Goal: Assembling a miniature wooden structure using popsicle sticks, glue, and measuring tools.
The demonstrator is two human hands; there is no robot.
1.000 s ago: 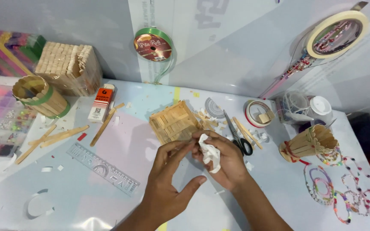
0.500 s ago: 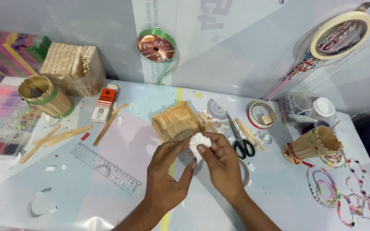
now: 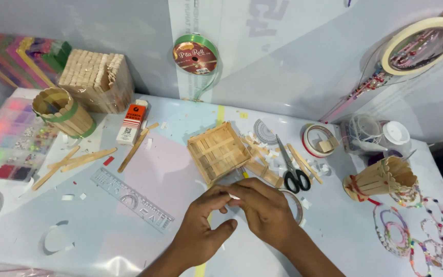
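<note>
- Head view, places told from the square stick box at the middle of the table.
- Two hands just below the box: left hand and right hand, fingertips meeting.
- Pinched between both sets of fingers: one small white scrap, mostly hidden; kind not to be told.
- Left fingers curled, thumb and forefinger closed on the scrap; right fingers bent over it, closed on it from the other side.
- One pair of black-handled scissors right of the box, blades pointing away from the person.
- One tape roll partly under the right hand, below the scissors.
- One clear ruler left of and below the box, lying slantwise.
- One orange and white glue bottle left of and above the box.
- Two round stick cups: one banded green far left of the box, one lying tilted far right.
- One tall block of sticks above the green-banded cup, against the wall.
- One green ribbon spool on the wall above the box.
- One large masking tape roll on the wall, far upper right.
- Loose flat sticks left of the box, count not certain.
- One bead tray at the far left edge.
- Beaded loops far right and below, several, overlapping.
</note>
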